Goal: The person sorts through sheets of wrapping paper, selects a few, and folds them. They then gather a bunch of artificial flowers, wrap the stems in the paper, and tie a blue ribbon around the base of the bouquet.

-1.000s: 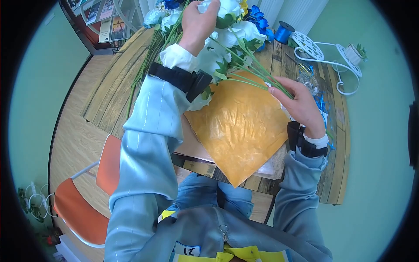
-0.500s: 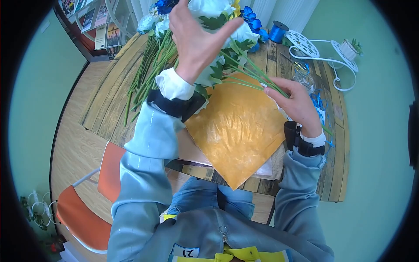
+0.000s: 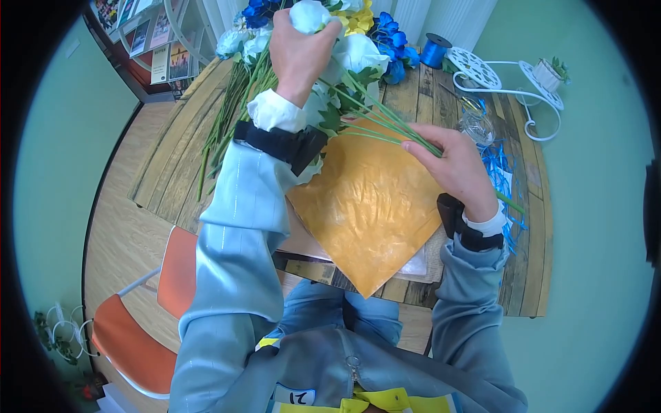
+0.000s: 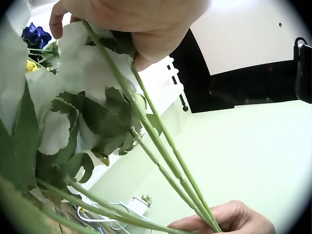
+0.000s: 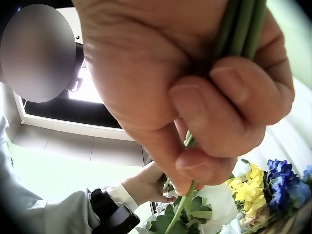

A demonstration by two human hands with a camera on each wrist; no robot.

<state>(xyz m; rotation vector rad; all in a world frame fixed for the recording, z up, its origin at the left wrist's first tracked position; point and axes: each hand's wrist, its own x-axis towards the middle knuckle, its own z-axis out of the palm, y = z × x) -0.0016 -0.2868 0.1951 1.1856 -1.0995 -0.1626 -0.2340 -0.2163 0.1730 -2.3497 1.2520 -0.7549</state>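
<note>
Left hand (image 3: 301, 55) grips white flower (image 3: 309, 16) beyond gold paper (image 3: 372, 213); right hand (image 3: 463, 168) pinches green stems (image 3: 385, 121) by its right edge.

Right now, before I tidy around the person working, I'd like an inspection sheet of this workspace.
Surface: wooden table; amber paper over paler sheets.
Job's things: white flowers, yellow flowers, blue flowers; cut lengths not judgeable.
Clutter: blue ribbon strands at the right; blue spool, clear container beyond them.
Left hand: fingers curled around a white bloom.
Right hand: grips several green stems.
Cables: nothing seen.
Surroundings: orange chair at the left, magazine rack behind.
</note>
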